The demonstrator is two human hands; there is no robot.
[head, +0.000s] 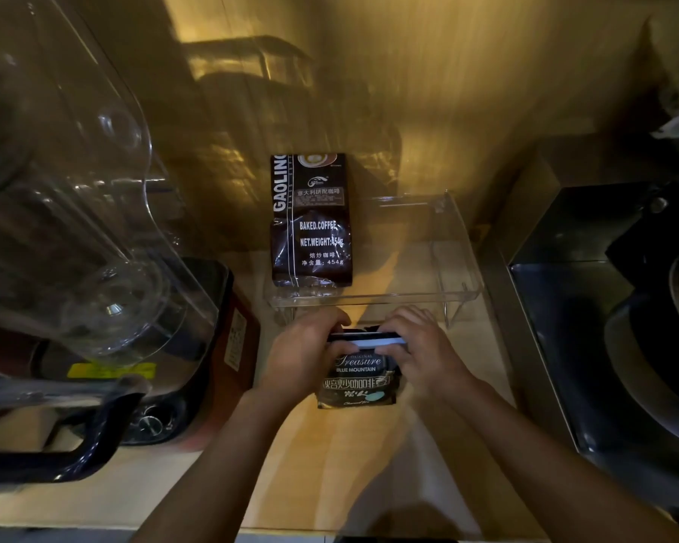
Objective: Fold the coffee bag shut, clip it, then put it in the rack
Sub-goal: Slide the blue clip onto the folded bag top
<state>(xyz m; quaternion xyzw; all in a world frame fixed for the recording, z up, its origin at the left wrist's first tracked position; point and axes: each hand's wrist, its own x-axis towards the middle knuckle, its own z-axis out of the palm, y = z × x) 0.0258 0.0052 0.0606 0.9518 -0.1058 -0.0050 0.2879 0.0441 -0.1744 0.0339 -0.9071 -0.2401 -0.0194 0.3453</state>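
Note:
A small black coffee bag [356, 380] labelled "Treasure Blue Mountain" stands on the wooden counter, its top folded over. A white-and-black clip [365, 339] runs along the fold. My left hand [304, 352] grips the left end of the folded top and clip, and my right hand [418, 348] grips the right end. Just behind the hands stands a clear acrylic rack [457, 284], with a tall brown "Gaoling Baked Coffee" bag [310, 221] upright in its left side.
A blender with a clear jug [67, 213] and dark handle fills the left. A dark metal appliance [612, 307] stands at the right. A yellowish wall rises behind the rack. The rack's right half holds nothing.

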